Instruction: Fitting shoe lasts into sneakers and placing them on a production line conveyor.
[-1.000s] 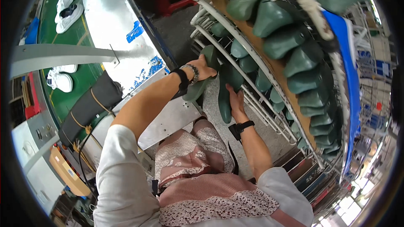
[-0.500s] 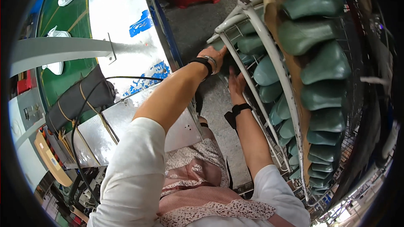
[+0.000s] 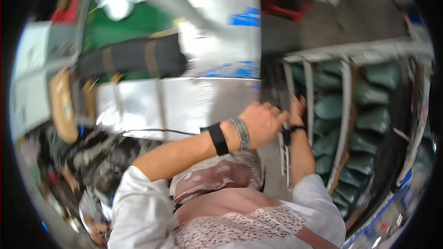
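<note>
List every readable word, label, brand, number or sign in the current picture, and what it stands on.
None can be read; the picture is blurred.
Blue patches on the shiny silver metal tabletop: no letters can be made out.
Curved tan panel at the left: too blurred to read any marking.
Smooth dark green shoe lasts in the white metal rack: no legible mark.

Layout seen from above: at far left, shoes [image 3: 121,1] on a belt [image 3: 117,32]; across its near end, a roll [image 3: 129,58]; to the right, a table [image 3: 221,99], then a rack [image 3: 344,94] holding shoe lasts [image 3: 380,74]; left hand [image 3: 262,122] and right hand [image 3: 297,109] (side by side) near the rack.
</note>
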Demonstrator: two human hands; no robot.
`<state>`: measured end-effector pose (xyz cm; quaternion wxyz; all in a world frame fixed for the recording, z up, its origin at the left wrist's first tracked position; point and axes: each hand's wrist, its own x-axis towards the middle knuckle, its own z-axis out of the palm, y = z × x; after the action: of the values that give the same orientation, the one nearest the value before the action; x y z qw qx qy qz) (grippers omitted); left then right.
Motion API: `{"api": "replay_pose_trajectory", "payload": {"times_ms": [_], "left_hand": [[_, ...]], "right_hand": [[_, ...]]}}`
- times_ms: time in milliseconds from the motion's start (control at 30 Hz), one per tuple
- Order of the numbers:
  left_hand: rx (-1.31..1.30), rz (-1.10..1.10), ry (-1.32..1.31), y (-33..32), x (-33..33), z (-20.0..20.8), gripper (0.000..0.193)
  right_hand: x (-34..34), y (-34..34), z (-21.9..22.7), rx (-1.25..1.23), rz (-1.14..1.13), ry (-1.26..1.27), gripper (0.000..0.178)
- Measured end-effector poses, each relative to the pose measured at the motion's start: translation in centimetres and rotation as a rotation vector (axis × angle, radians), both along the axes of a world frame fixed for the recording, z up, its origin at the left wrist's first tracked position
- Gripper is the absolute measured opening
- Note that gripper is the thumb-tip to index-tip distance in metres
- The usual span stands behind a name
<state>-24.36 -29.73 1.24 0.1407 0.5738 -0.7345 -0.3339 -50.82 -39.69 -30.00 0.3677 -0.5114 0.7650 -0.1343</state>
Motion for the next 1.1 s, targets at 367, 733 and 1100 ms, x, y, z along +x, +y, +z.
{"api": "replay_pose_trajectory", "payload": {"times_ms": [367, 733, 1100], "left_hand": [[0.397, 1.455, -0.054, 49.7, 1.3, 1.8, 0.051], [0.547, 2.917, -0.751, 123.1, -2.3, 2.3, 0.061], [0.785, 3.026, -0.535, 146.5, 0.0, 7.1, 0.073]], "right_hand": [[-8.1, 15.6, 5.9, 0.444, 1.004, 0.153, 0.025], [26.0, 49.5, 15.9, -0.147, 1.772, 0.105, 0.025], [56.0, 129.8, 32.8, -0.151, 2.807, -0.711, 0.047]]}}
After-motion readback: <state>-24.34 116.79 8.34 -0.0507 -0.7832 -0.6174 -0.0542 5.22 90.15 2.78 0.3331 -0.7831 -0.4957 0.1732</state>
